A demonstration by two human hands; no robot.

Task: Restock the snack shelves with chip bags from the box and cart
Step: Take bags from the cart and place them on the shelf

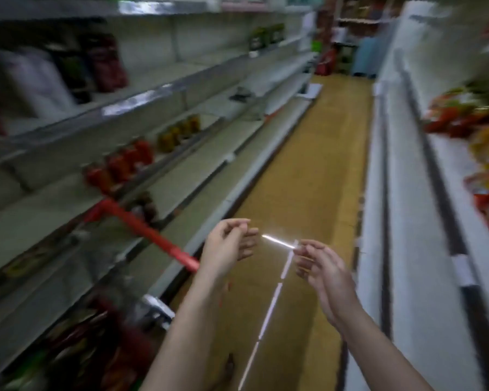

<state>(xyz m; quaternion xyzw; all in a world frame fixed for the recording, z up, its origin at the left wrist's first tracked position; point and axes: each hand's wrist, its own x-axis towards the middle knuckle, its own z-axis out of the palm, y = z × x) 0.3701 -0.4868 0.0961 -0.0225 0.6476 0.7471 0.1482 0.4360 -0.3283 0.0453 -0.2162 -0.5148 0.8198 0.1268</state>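
Low in the frame, both hands are raised over the tan floor (pixel 308 170), holding nothing: left hand (pixel 229 244) and right hand (pixel 319 266) with loosely curled fingers. The red-handled cart (pixel 141 230) with blurred chip bags (pixel 96 334) sits lower left; grey metal shelves (pixel 181 88) run beyond.

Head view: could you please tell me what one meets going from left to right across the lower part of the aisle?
Cart with chip bags → red cart handle → left hand → right hand → white shelf unit
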